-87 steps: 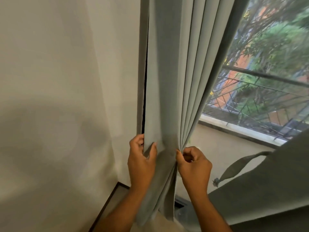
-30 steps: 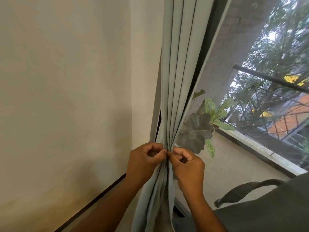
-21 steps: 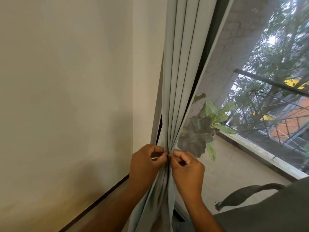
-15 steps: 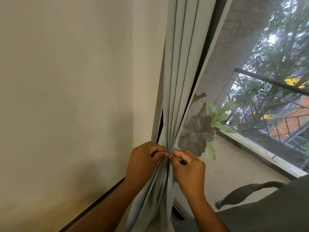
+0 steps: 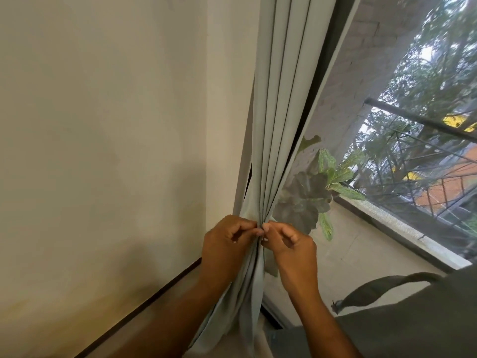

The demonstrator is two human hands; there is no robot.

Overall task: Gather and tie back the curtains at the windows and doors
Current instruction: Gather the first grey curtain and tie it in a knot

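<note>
Two hands meet at the gathered waist of a pale grey-green pleated fabric curtain (image 5: 277, 125), which hangs beside the cream painted wall (image 5: 103, 125) at the left edge of the glass window (image 5: 387, 177); the left hand (image 5: 227, 250) has its fingers curled and pinches the bunched folds from the left; the right hand (image 5: 290, 248) pinches the same folds from the right, thumb and forefinger closed on the cloth, so that the fingertips of both almost touch; above the hands the pleats run tight and straight, and below them the cloth falls loose between the forearms toward the floor; a loose dark grey fabric strap (image 5: 382, 288) curves at lower right, apart from both hands; behind the glass stands a leafy green plant (image 5: 309, 197) near a black metal railing (image 5: 426, 161).
</note>
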